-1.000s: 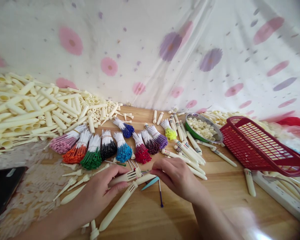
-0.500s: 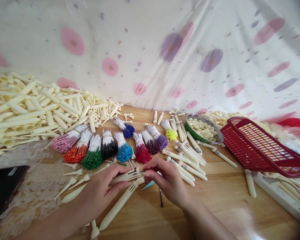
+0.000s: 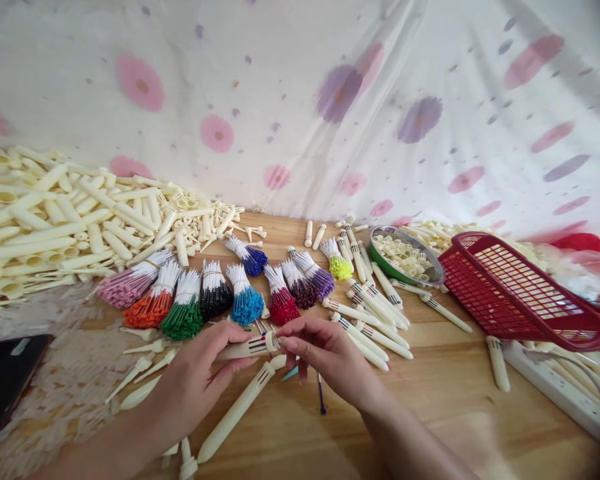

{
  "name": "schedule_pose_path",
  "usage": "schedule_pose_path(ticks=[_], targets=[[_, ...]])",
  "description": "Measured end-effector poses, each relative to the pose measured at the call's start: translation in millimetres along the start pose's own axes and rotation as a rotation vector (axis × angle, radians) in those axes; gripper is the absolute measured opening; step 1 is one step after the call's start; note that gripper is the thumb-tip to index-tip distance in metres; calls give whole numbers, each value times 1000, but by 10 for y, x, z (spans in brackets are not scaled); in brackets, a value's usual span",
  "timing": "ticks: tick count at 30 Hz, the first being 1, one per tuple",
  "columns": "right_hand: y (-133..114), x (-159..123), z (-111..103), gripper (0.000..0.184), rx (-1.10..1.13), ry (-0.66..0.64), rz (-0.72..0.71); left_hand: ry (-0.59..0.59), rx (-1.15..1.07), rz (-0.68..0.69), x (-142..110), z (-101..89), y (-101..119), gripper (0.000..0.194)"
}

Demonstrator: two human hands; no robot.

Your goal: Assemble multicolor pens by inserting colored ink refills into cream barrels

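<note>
My left hand (image 3: 200,370) is closed round a cream multicolour pen barrel (image 3: 245,348) with slots near its end, coloured bits showing in them. At that slotted end, my right hand (image 3: 327,353) has thumb and forefinger pinched together; what lies between them is too small to make out. Another slotted barrel (image 3: 237,413) lies on the table just below. Under my right hand are a light-blue pointed piece (image 3: 290,374) and a purple-tipped refill (image 3: 321,395). Bundled refills, including a red bundle (image 3: 283,300) and a light-blue bundle (image 3: 247,303), stand just beyond my hands.
A large heap of cream pen parts (image 3: 55,220) fills the left. Filled pens (image 3: 375,307) lie right of centre, by a green-sided metal bowl (image 3: 405,257) of small parts. Farther right are a red basket (image 3: 525,293) and a white power strip (image 3: 560,390). A dark phone-like device (image 3: 10,380) lies left.
My right hand has moved left, up to the slotted end of the barrel, uncovering pens on the right. My left hand keeps its hold, nearly still.
</note>
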State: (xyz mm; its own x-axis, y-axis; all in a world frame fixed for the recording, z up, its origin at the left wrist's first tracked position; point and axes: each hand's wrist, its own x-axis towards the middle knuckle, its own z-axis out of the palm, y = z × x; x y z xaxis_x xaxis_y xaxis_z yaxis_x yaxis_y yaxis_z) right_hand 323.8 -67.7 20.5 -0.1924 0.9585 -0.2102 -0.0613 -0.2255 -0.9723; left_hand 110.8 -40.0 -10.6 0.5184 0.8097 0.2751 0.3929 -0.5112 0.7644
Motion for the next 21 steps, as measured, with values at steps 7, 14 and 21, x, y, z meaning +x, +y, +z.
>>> schedule_pose_path(ticks=[7,14,21], targets=[[29,-59,72,19,-247,34,-140,-31,-64,-95,4,-3,17,13],[-132,-61,-106,18,-518,-12,-234,-97,-186,-183,32,-14,12,16],[-136,-94,-463,21,-1292,-340,-243,-113,-327,-297,94,-57,-49,12]])
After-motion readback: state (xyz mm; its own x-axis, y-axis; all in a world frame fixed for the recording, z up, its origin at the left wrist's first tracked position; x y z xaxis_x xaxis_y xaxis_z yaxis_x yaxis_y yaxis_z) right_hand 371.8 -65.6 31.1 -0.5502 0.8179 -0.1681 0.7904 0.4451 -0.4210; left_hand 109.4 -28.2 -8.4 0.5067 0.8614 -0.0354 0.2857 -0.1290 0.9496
